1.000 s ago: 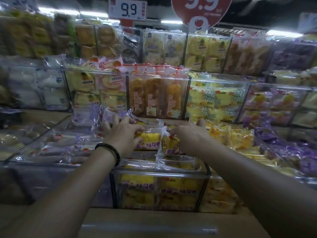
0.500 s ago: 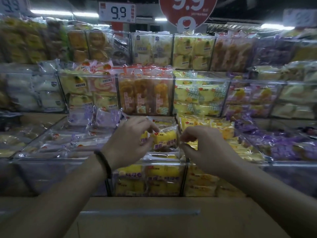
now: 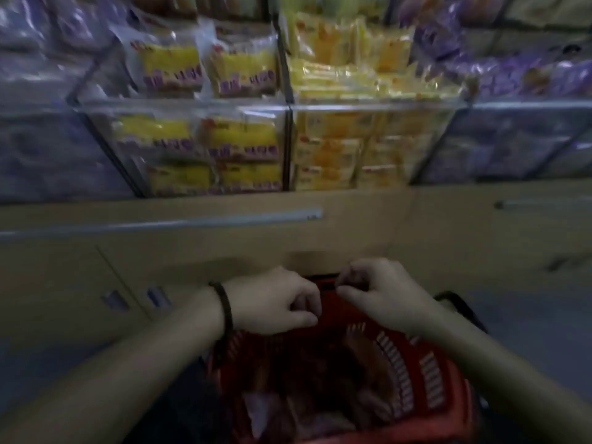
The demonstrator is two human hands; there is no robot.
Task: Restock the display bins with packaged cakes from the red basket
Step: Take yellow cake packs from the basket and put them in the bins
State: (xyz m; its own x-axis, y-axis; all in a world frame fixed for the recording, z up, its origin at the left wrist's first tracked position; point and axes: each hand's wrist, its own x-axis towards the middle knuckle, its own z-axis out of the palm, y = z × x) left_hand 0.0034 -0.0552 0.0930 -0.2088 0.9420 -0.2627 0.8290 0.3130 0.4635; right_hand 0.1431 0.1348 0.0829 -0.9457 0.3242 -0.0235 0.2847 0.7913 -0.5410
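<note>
Along the top of a dim, blurred shop aisle, clear display bins (image 3: 192, 105) stand on a tan cabinet base (image 3: 352, 225); the middle ones hold yellow packaged cakes (image 3: 237, 139), with purple packs (image 3: 512, 75) in those to either side. Below the cabinet front, the red basket (image 3: 426, 373) sits low beside its black handle (image 3: 461, 302), dim wrapped packs (image 3: 320, 395) inside. The left hand (image 3: 275, 302), a black wristband (image 3: 224, 306) on its wrist, hangs over the basket's far rim, fingers curled in, with nothing seen in them. The right hand (image 3: 381, 293) is just beside it, likewise clenched and empty
</note>
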